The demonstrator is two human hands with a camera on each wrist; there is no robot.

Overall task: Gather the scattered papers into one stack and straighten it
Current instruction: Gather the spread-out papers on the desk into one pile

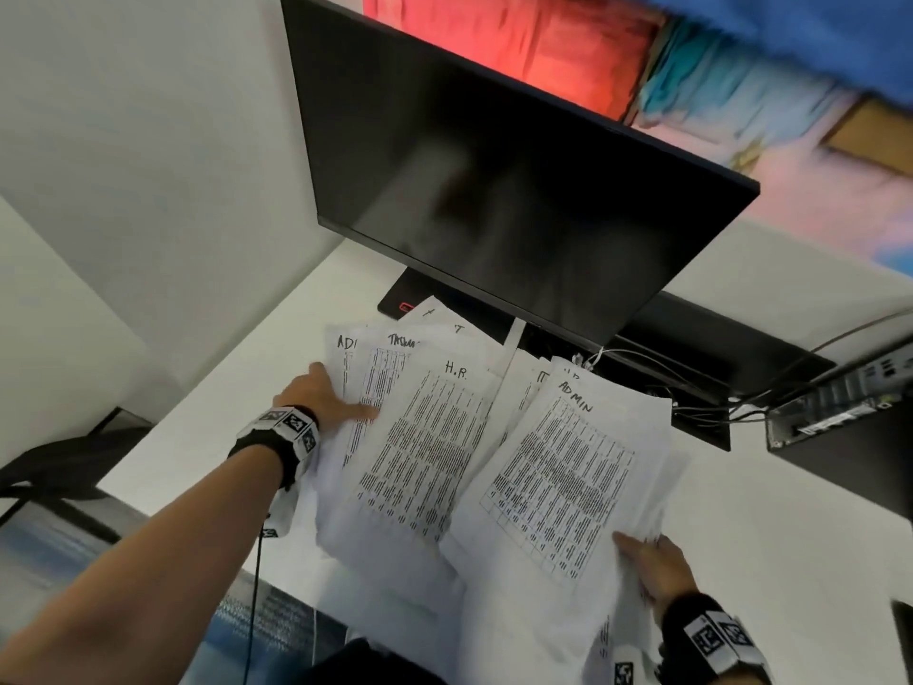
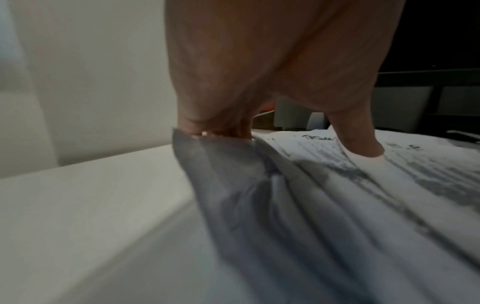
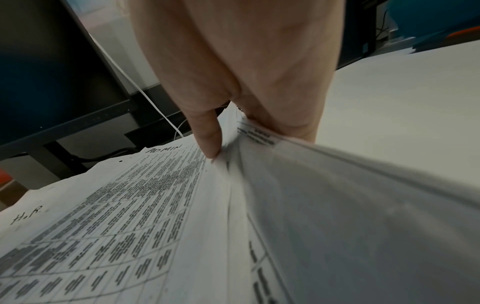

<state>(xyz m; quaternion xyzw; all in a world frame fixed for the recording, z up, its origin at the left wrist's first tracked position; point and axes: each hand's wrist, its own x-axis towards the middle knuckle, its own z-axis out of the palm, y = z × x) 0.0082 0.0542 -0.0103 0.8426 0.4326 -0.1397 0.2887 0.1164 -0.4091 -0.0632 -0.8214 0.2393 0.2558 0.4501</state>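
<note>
While the papers (image 1: 474,452) lie fanned across the white desk (image 1: 770,526) at the centre of the head view, just below the dark monitor (image 1: 499,190), both hands grip their edges. At centre left, the left hand (image 1: 321,398) pinches several sheets — thumb on top, fingers beneath. At lower right, the right hand (image 1: 657,571) pinches the bundle topped by the "ADMIN" sheet (image 1: 568,472) — its thumb (image 3: 207,139) presses the print.

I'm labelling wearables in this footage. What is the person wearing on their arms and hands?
Both forearms are bare, with no sleeves and no gloves. The left hand has a black wrist strap carrying white tags printed with black square markers, and a thin black cable hangs down from it. The right hand has a matching black strap with marker tags.
</note>
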